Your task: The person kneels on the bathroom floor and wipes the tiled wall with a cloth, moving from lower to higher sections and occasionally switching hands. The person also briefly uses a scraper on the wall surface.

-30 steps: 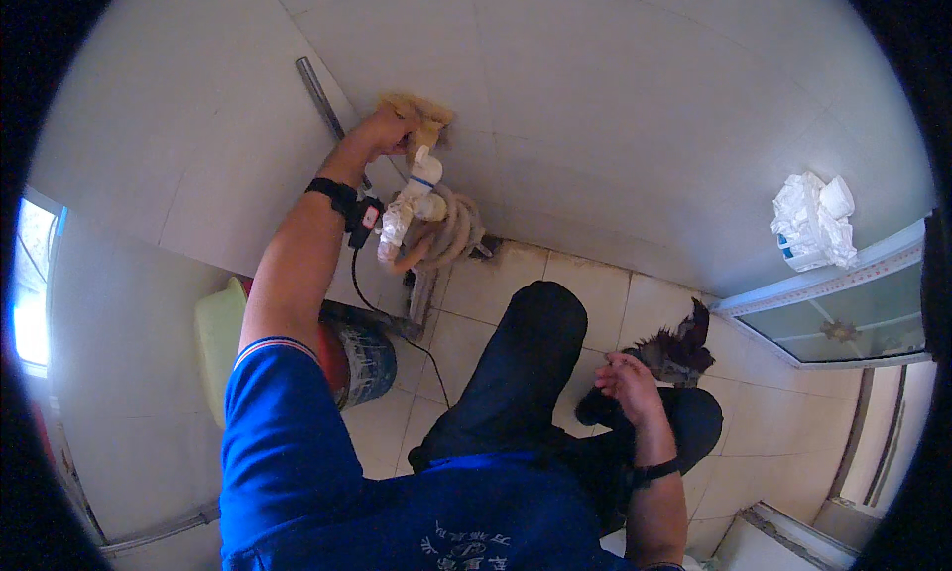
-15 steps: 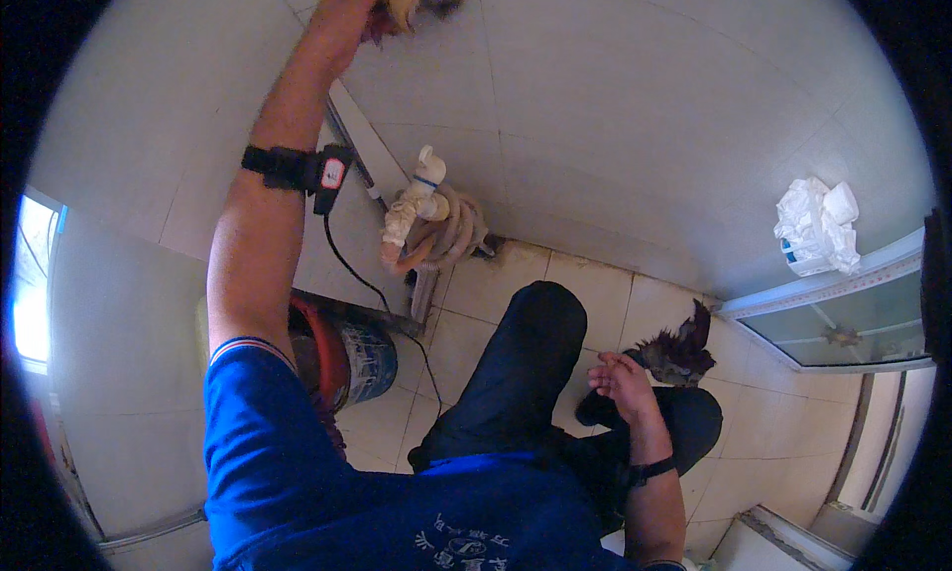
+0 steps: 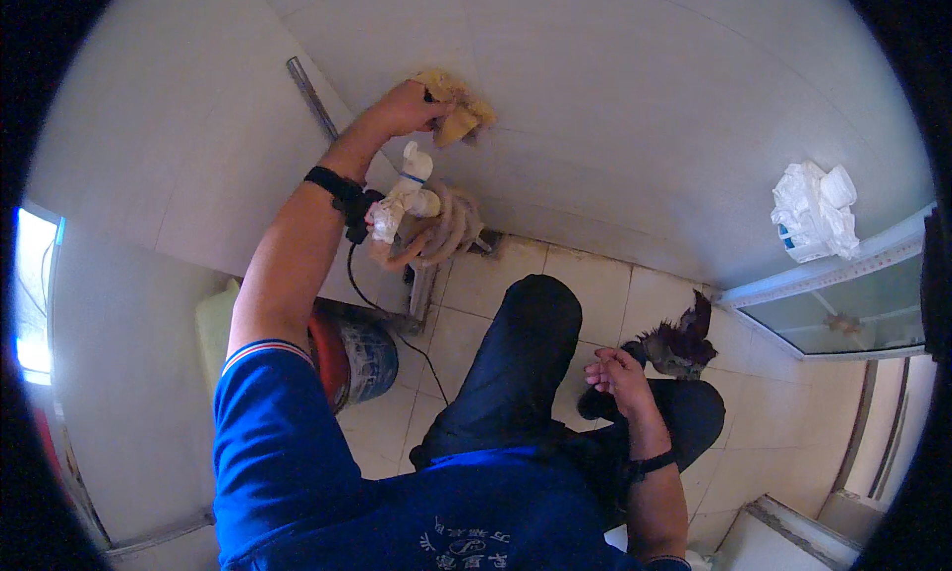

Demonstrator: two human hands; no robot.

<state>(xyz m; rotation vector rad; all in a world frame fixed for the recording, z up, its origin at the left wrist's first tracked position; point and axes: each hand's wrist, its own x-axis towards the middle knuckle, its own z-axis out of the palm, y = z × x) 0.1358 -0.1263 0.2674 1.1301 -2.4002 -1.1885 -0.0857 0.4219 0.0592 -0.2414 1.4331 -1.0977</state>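
A shaggy tan cloth (image 3: 460, 125) is held by the left hand (image 3: 405, 110) high up at the pale wall (image 3: 645, 125), where it seems to be pressed flat against the surface, though the contact is partly hidden; the fingers of that hand are clamped on its near side, with the cloth spread out beyond them. By the right hand (image 3: 620, 378) nothing is held: it is rested over the bent right leg, its fingers loosely curled and slightly apart. A strap (image 3: 334, 182) is worn on the left wrist, with a black box (image 3: 362, 214) fixed to it, from which a thin black cable (image 3: 382, 310) is trailed down toward the floor (image 3: 491, 279). Just below the left hand, a white pipe fitting (image 3: 409, 189) is seen in front of a coiled hose (image 3: 459, 229), and a metal bar (image 3: 312, 97) is slanted beside the forearm. A red tub (image 3: 330, 358) and a blue bucket (image 3: 373, 361) are partly covered by the left arm, near a yellow-green basin (image 3: 211, 328). A dark maroon rag (image 3: 686, 338) is laid on the tiles, near the right hand but untouched by it. Farther right, a crumpled white bag (image 3: 813, 212) is seen above a white-framed glass panel (image 3: 843, 318)
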